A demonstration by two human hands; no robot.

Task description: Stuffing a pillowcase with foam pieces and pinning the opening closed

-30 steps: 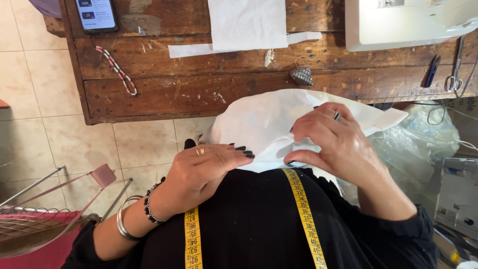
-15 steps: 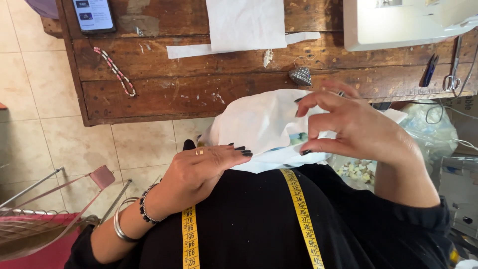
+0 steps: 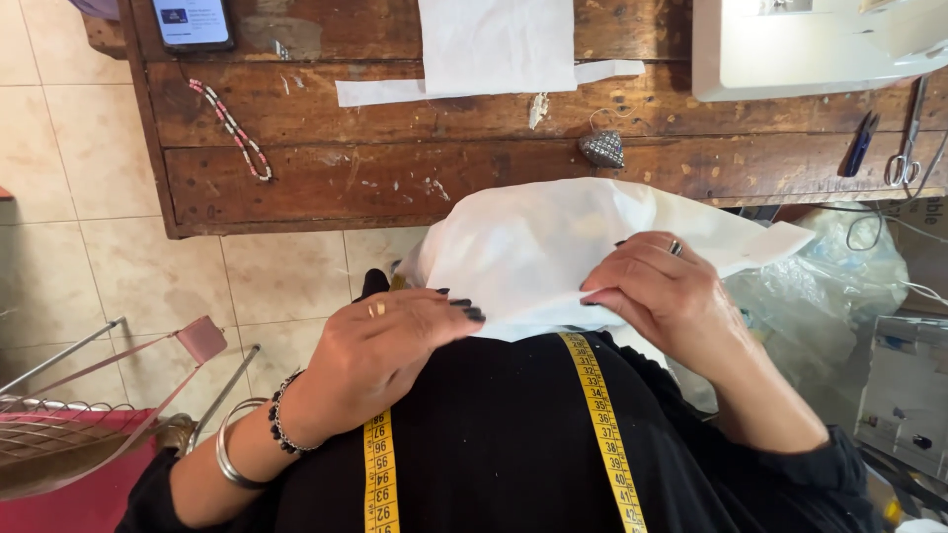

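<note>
A piece of white fabric [image 3: 553, 247] lies bunched over my lap, in front of the wooden table [image 3: 395, 188]. My left hand [image 3: 395, 345] rests flat on the fabric's near left edge, fingers together and pressing it against my black top. My right hand [image 3: 662, 291] grips the fabric's near edge on the right, pinching a fold between thumb and fingers. A yellow measuring tape [image 3: 592, 395] hangs round my neck in two strands down my front.
On the table lie a phone [image 3: 193, 20], a beaded cord [image 3: 232, 128], white paper pieces [image 3: 494, 44], a small grey pincushion [image 3: 602, 148], scissors [image 3: 904, 148] and a white sewing machine [image 3: 820, 44]. A clear plastic bag [image 3: 839, 306] is at right, a wire rack [image 3: 59, 434] at lower left.
My right hand rose off the fabric with fingers spread, then came back down and took hold of the fabric's near edge. My left hand stayed in place.
</note>
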